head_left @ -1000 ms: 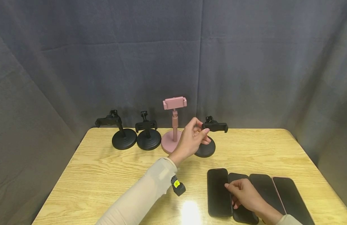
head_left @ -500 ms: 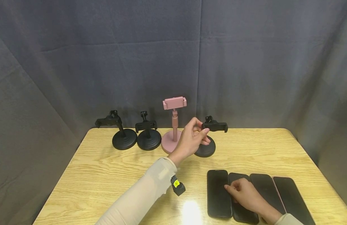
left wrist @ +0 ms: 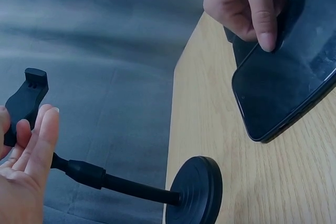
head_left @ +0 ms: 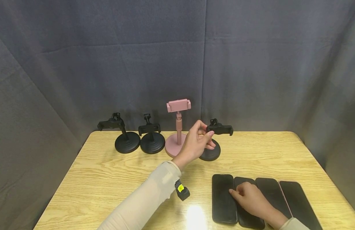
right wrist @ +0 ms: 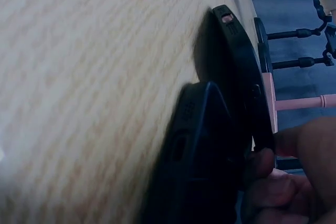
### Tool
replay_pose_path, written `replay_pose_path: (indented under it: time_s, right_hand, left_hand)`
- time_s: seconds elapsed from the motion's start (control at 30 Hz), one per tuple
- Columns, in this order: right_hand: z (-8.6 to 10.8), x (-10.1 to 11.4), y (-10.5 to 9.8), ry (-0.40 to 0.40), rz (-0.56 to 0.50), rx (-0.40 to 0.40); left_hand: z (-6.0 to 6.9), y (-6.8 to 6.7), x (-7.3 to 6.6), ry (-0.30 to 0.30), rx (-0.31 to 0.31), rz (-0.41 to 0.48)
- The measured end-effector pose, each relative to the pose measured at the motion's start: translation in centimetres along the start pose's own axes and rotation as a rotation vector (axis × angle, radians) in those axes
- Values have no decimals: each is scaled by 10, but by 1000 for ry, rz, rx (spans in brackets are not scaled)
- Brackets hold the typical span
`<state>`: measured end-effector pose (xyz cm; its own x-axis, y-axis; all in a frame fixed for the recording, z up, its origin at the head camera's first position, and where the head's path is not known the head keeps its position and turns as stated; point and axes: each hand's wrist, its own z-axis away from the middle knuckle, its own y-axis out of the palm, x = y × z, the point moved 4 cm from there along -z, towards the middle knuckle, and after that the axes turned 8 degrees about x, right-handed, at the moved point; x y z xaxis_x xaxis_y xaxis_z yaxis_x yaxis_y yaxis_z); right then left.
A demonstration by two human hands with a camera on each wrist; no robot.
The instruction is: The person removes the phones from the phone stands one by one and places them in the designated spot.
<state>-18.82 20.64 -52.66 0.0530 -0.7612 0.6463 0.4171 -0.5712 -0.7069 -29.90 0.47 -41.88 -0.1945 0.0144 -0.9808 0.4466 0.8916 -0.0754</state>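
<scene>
My left hand [head_left: 193, 142] pinches one end of the black clamp [head_left: 222, 129] on the rightmost phone stand, whose round base [head_left: 210, 154] rests on the table. The left wrist view shows this clamp [left wrist: 35, 90] atop a thin black stem. My right hand [head_left: 253, 199] pinches the right edge of the leftmost black smartphone [head_left: 223, 204], thumb on its screen. In the right wrist view, that smartphone [right wrist: 244, 72] is tilted, its near edge raised beside the neighbouring phone [right wrist: 181, 156]. The right fingertips are partly hidden under the phone in the head view.
Two more black phone stands [head_left: 152, 142] and a pink phone stand [head_left: 178, 126] line the table's back edge, left of the held clamp. Several dark phones [head_left: 298, 198] lie in a row at front right. A grey curtain [head_left: 137, 64] hangs behind the wooden table [head_left: 114, 185].
The leftmost smartphone has shifted slightly toward me, with the right hand still at its edge. Fewer of the right fingers show now. The left hand and clamp have not moved.
</scene>
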Motion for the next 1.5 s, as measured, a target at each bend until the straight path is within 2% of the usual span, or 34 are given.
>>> replay_pose_path:
  time_s: [0.53,0.9,1.17,1.3,1.5]
  right_hand:
    - [1,3,-2,20,50,40]
    - [3,1,-2,84,143,-10]
    - [2,0,-2,102,161,-22]
    - [1,3,-1,84,150,-20]
    - [0,9,0,16,142,-9]
  left_hand:
    - [2,1,-3,-8,-6,-6]
    - [0,2,-1,-11,-5,-2]
    - [1,2,-1,-8,-9,8]
    - [1,2,-1,-8,-8,8]
    - [-1,2,-1,-9,-5,0]
